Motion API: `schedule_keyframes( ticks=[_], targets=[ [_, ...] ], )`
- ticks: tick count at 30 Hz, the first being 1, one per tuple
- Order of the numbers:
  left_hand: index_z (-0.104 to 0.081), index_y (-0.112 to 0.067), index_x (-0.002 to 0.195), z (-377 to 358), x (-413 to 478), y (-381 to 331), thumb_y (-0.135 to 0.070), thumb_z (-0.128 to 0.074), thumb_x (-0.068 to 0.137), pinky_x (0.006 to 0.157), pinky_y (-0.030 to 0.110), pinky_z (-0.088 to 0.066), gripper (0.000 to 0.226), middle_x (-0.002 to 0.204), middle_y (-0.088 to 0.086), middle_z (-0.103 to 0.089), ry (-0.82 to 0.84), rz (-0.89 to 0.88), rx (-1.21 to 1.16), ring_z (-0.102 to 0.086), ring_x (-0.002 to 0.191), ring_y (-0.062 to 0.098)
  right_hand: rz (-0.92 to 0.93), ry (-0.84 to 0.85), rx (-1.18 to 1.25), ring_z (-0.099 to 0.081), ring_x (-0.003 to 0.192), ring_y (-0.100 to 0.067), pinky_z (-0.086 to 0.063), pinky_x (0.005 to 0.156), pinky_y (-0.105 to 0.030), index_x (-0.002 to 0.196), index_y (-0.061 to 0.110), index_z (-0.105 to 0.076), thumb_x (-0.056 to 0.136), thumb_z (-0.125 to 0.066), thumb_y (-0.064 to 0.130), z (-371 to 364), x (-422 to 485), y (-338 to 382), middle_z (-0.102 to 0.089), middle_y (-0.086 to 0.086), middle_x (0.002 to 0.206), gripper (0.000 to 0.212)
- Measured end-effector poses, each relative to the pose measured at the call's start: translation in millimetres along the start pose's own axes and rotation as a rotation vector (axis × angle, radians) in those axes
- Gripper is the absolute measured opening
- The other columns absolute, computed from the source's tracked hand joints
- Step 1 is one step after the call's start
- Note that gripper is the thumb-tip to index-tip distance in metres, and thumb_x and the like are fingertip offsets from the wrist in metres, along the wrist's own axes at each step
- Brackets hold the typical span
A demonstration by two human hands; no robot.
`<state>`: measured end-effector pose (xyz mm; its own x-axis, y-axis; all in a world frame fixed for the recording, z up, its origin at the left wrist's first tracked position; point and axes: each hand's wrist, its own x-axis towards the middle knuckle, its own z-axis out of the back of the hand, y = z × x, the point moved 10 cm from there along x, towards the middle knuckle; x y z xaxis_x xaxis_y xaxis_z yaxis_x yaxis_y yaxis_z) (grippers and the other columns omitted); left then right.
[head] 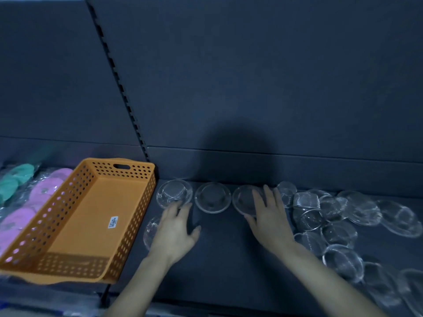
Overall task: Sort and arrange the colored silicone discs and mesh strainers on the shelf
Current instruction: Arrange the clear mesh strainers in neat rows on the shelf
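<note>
The step in hand looks like laying out a row of mesh strainers on the shelf [219,266], starting just right of the orange basket [128,227]. Three wrapped strainers [212,197] stand in a line running away from the basket's far right corner. The left grip [175,232] lies flat with fingers spread and holds nothing; it partly covers a fourth strainer [150,227] beside the basket's right wall. The right grip [269,220] is also flat and holds nothing, its fingertips resting on the row's strainer farthest from the basket.

Next probably comes drawing another piece from the loose heap of strainers [338,227], farther right of the basket, and squaring it with the row.

The basket holds only a label [112,222]. Pink discs [43,191] and teal discs [16,179] lie left of the basket.
</note>
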<state>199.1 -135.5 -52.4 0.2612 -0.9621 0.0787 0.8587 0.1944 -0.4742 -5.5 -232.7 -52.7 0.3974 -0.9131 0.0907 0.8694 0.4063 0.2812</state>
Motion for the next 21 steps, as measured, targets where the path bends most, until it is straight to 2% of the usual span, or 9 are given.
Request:
schedule_keyframes(
  ticks=[2, 3, 5, 7, 11, 14, 17, 21],
  targets=[
    [-0.036, -0.016, 0.143, -9.3, 5.5, -32.0, -0.036, -0.062, 0.086, 0.112, 0.025, -0.021, 0.065, 0.148, 0.002, -0.031, 0.033, -0.074, -0.062, -0.022, 0.139, 0.017, -0.009, -0.028, -0.013, -0.027, 0.134, -0.050, -0.032, 0.108, -0.056, 0.130, 0.002, -0.050, 0.081, -0.070, 0.023, 12.2, -6.8, -19.5, -0.039, -0.031, 0.140, 0.057],
    [-0.035, -0.018, 0.143, -15.0, 8.6, -48.0, -0.036, -0.061, 0.087, 0.112, 0.023, -0.022, 0.064, 0.148, 0.000, -0.031, 0.053, -0.101, -0.091, -0.025, 0.138, 0.016, -0.017, -0.041, -0.010, -0.028, 0.135, -0.049, -0.033, 0.108, -0.054, 0.127, 0.001, -0.053, 0.081, -0.070, 0.022, 21.6, -10.3, -29.5, -0.040, -0.031, 0.139, 0.053],
    [-0.035, -0.019, 0.143, -28.3, 14.7, -79.6, -0.036, -0.059, 0.088, 0.108, 0.019, -0.024, 0.063, 0.145, -0.002, -0.035, 0.099, -0.158, -0.116, -0.031, 0.134, 0.014, -0.048, -0.054, 0.022, -0.018, 0.141, -0.042, -0.024, 0.115, -0.045, 0.127, 0.004, -0.054, 0.087, -0.063, 0.024, 41.0, -17.2, -51.4, -0.032, -0.025, 0.147, 0.046],
    [-0.039, -0.017, 0.141, -42.1, 19.6, -112.7, -0.035, -0.059, 0.088, 0.103, 0.014, -0.023, 0.059, 0.140, -0.001, -0.043, 0.138, -0.238, -0.114, -0.037, 0.130, 0.014, -0.083, -0.069, 0.056, -0.014, 0.143, -0.036, -0.017, 0.115, -0.037, 0.127, 0.007, -0.054, 0.091, -0.056, 0.025, 58.6, -24.8, -77.4, -0.028, -0.019, 0.151, 0.040],
    [-0.051, -0.014, 0.132, -66.7, 24.6, -171.5, -0.037, -0.059, 0.086, 0.094, 0.014, -0.031, 0.051, 0.125, -0.001, -0.054, 0.194, -0.360, -0.116, -0.048, 0.116, 0.013, -0.114, -0.127, 0.083, -0.036, 0.129, -0.034, -0.034, 0.108, -0.037, 0.103, 0.006, -0.063, 0.088, -0.057, 0.018, 89.5, -41.3, -125.7, -0.047, -0.013, 0.131, 0.021],
    [-0.049, -0.014, 0.133, -82.9, 28.4, -208.6, -0.035, -0.060, 0.087, 0.100, 0.021, -0.036, 0.052, 0.127, -0.001, -0.051, 0.222, -0.421, -0.125, -0.046, 0.118, 0.014, -0.204, -0.104, 0.057, -0.032, 0.132, -0.037, -0.022, 0.113, -0.036, 0.112, 0.008, -0.062, 0.089, -0.057, 0.019, 98.3, -52.3, -167.7, -0.044, -0.017, 0.136, 0.026],
    [-0.042, -0.013, 0.139, -97.7, 36.1, -237.2, -0.035, -0.060, 0.088, 0.106, 0.024, -0.033, 0.058, 0.136, 0.001, -0.042, 0.252, -0.448, -0.114, -0.041, 0.125, 0.014, -0.294, -0.066, -0.003, -0.027, 0.136, -0.037, -0.017, 0.115, -0.036, 0.126, 0.009, -0.057, 0.090, -0.055, 0.023, 102.8, -60.4, -214.2, -0.039, -0.021, 0.141, 0.038],
    [-0.040, -0.013, 0.141, -115.4, 49.7, -270.1, -0.045, -0.057, 0.088, 0.108, 0.026, -0.031, 0.064, 0.141, 0.005, -0.040, 0.279, -0.459, -0.084, -0.038, 0.129, 0.019, -0.414, 0.004, -0.017, -0.031, 0.132, -0.038, -0.029, 0.111, -0.044, 0.126, 0.013, -0.056, 0.084, -0.060, 0.028, 102.8, -65.9, -279.6, -0.041, -0.016, 0.141, 0.044]
  ],
)
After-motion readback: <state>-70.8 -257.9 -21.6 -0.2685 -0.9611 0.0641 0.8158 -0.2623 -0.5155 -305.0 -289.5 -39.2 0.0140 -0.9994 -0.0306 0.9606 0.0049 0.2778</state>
